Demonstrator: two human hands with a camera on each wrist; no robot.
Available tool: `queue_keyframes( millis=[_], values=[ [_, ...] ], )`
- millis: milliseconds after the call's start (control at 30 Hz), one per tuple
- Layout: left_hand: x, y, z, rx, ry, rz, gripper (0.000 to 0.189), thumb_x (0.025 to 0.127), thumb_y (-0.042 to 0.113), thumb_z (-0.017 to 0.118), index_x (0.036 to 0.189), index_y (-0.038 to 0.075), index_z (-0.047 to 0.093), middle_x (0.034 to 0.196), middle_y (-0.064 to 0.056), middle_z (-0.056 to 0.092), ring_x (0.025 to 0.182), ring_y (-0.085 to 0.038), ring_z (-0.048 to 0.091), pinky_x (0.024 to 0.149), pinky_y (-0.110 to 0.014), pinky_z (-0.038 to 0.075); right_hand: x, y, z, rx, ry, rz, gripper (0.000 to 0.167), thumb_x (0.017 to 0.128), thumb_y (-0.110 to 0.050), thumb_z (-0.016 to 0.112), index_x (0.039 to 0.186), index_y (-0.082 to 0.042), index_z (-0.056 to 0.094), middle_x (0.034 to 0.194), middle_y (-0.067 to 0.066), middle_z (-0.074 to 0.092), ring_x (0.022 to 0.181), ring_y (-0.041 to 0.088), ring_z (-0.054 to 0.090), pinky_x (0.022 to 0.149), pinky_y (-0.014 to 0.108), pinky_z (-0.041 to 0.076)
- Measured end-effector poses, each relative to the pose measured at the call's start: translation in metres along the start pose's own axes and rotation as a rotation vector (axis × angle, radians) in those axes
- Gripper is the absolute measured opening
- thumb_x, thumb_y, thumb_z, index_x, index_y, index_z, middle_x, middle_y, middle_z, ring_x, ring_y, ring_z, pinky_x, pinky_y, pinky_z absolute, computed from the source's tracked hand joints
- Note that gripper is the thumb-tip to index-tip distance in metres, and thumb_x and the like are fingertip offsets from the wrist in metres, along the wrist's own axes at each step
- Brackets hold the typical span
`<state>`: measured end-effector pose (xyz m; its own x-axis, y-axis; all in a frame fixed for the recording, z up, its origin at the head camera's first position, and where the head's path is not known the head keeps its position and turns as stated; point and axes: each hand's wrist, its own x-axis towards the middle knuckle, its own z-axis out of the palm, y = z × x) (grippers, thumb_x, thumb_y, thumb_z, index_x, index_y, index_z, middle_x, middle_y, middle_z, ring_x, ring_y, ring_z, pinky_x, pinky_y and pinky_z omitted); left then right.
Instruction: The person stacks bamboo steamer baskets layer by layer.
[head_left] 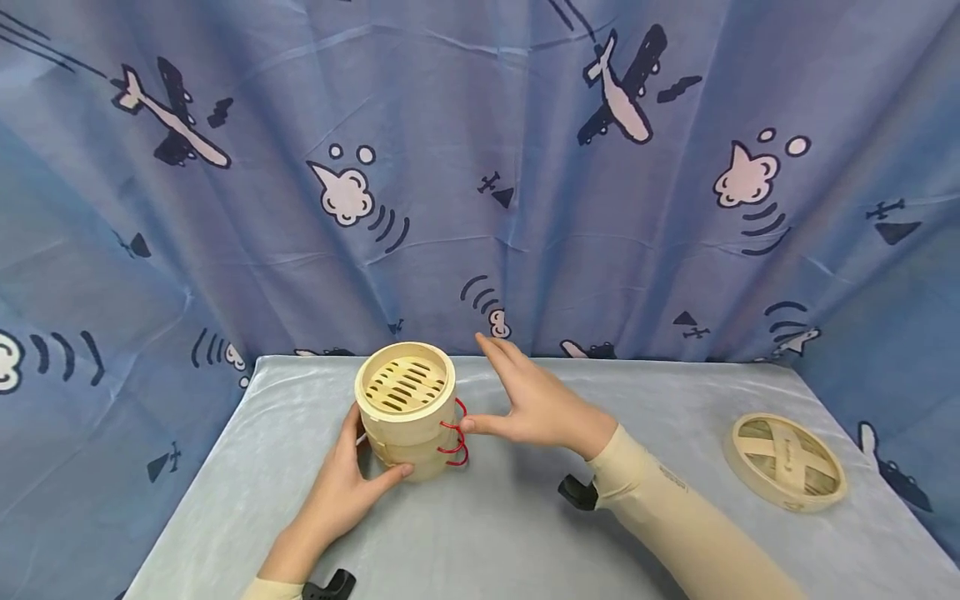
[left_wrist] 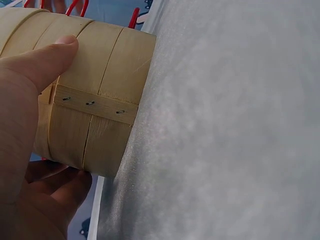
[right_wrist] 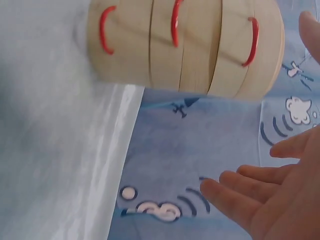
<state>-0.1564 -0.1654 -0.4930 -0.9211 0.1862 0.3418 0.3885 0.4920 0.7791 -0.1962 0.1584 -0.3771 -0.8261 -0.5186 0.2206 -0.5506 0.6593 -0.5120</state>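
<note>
A stack of round bamboo steamer baskets (head_left: 408, 433) stands upright on the table, its slatted top facing up. My left hand (head_left: 341, 487) grips it low on the left, thumb across the near side and fingers round the far side. The left wrist view shows the thumb (left_wrist: 62, 50) lying on the stapled bamboo wall (left_wrist: 95, 107). Red cord loops (right_wrist: 251, 42) stick out along the right side of the stack. Beside those loops is my right hand (head_left: 543, 408), fingers straight and thumb spread apart, holding nothing.
A round bamboo lid (head_left: 787, 462) with crossed bands lies flat at the right of the table. Pale grey cloth covers the tabletop (head_left: 480, 533). Behind and at both sides hangs a blue curtain (head_left: 450, 167) printed with planes and clouds.
</note>
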Motion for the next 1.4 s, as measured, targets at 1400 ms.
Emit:
queue_keyframes(
  millis=[1400],
  values=[
    [0.001, 0.002, -0.002, 0.003, -0.025, -0.015, 0.122, 0.087, 0.033, 0.097, 0.176, 0.018, 0.015, 0.169, -0.018, 0.041, 0.146, -0.043, 0.052, 0.119, -0.059, 0.047, -0.151, 0.092, -0.042, -0.296, 0.107, 0.348, 0.112, 0.095, -0.070, 0.074, 0.172, -0.002, 0.028, 0.171, 0.036, 0.026, 0.149, 0.063, 0.034, 0.110, 0.084, 0.038]
  ],
)
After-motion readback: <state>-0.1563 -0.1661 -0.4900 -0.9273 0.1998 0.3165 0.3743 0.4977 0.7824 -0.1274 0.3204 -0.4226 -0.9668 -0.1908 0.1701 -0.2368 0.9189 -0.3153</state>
